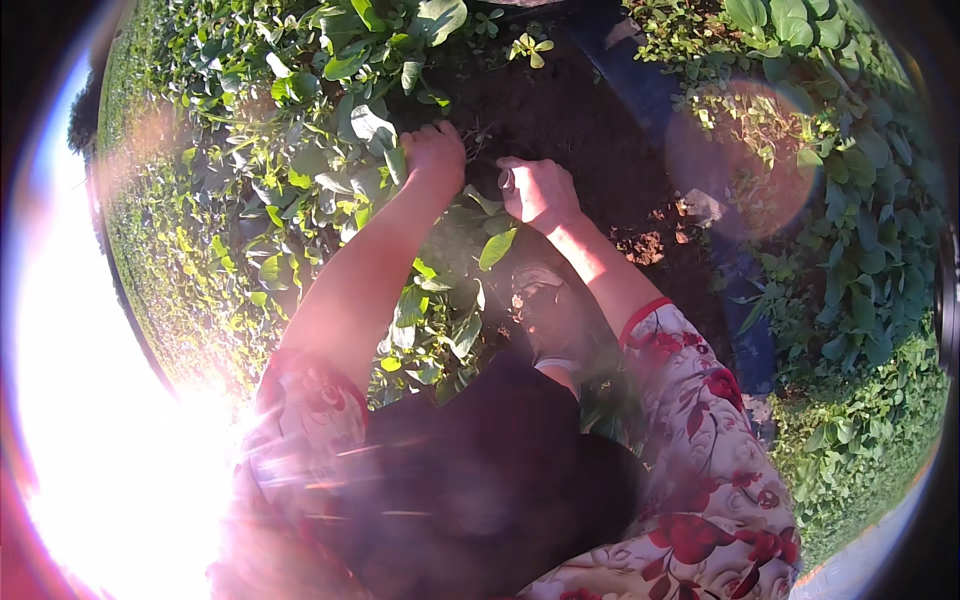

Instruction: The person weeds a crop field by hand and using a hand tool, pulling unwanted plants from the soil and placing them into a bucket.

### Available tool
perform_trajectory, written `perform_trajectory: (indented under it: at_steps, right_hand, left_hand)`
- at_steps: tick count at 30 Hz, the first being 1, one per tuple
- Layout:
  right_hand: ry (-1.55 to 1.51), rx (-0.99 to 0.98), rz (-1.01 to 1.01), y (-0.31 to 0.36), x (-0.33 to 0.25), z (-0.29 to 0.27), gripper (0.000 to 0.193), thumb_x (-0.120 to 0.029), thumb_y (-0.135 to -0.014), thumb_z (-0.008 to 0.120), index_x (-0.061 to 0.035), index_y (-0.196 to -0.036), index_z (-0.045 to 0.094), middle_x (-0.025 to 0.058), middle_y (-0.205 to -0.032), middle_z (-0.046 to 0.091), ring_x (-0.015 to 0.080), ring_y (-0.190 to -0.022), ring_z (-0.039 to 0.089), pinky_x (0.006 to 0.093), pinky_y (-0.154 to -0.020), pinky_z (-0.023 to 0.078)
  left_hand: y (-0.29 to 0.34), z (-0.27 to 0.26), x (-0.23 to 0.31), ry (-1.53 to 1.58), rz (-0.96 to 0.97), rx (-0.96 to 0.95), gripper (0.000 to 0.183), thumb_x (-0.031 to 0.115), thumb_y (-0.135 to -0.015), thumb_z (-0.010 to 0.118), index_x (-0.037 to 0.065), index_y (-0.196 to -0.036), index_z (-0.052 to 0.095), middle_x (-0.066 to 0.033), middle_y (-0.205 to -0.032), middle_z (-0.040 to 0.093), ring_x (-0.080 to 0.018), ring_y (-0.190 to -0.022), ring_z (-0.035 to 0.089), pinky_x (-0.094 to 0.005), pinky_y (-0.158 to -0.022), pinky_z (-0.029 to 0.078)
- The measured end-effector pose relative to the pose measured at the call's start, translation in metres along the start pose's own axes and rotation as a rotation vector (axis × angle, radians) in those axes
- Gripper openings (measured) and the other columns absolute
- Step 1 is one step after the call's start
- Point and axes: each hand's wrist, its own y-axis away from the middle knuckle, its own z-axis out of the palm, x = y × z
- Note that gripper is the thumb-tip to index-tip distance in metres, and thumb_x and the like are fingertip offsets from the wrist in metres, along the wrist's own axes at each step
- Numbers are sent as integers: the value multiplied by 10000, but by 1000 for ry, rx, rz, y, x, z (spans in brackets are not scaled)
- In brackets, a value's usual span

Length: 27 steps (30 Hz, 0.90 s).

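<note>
My left hand (435, 152) is closed at the edge of the leafy green plants (375, 130), its fingers curled away and what they hold hidden. Thin pale stems (478, 140) stick out just right of it. My right hand (540, 192) is closed a little to the right, over the bare soil. A small greyish rounded end (506, 180) shows by its thumb; the rest of that thing is out of sight. Below and between my forearms, a broad green leaf (497, 249) hangs near my right wrist.
Dark soil (610, 130) runs as a strip between planted beds. A dark blue band (650, 95) borders it on the right, with low leafy plants (860, 210) beyond. Crumbly brown clods (645, 240) lie beside my right forearm. Strong sun glare washes out the lower left.
</note>
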Motion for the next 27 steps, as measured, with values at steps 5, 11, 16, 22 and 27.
perform_trajectory:
  at_steps: [5,11,16,22,27]
  right_hand:
    - [265,37,24,38,-30,-53,259,-116,-741,637,-115,-991,704,111,-727,683,300,-679,672,415,-625,553]
    - [109,146,14,-3,-11,-2,259,-134,-758,621,-140,-1003,708,153,-737,670,336,-708,666,427,-661,555]
    - [355,-27,-3,-18,-20,-1,304,-151,-743,595,-168,-1024,709,153,-751,679,331,-703,669,426,-651,551]
    - [364,64,-67,55,-36,-76,198,-150,-786,621,-130,-959,714,162,-736,661,353,-677,649,426,-630,541]
    - [470,-105,43,85,-49,-96,229,-148,-774,625,-133,-986,709,165,-720,656,338,-658,652,426,-612,536]
  left_hand:
    - [3,25,1,11,-63,227,259,166,-811,579,17,-1023,573,-127,-918,668,-275,-892,604,-428,-811,377]
    - [12,22,-1,-63,12,240,184,147,-825,555,48,-978,575,-107,-876,679,-267,-918,599,-423,-860,329]
    - [31,16,4,22,-42,176,217,163,-828,564,51,-1014,580,-106,-934,691,-259,-931,599,-423,-851,328]
    - [16,64,-18,238,11,-35,343,230,-848,557,59,-1145,576,-134,-1044,680,-289,-1023,607,-466,-913,329]
    - [-24,87,-41,566,51,-282,425,273,-866,528,65,-1236,553,-182,-1207,613,-372,-1169,550,-613,-1014,271]
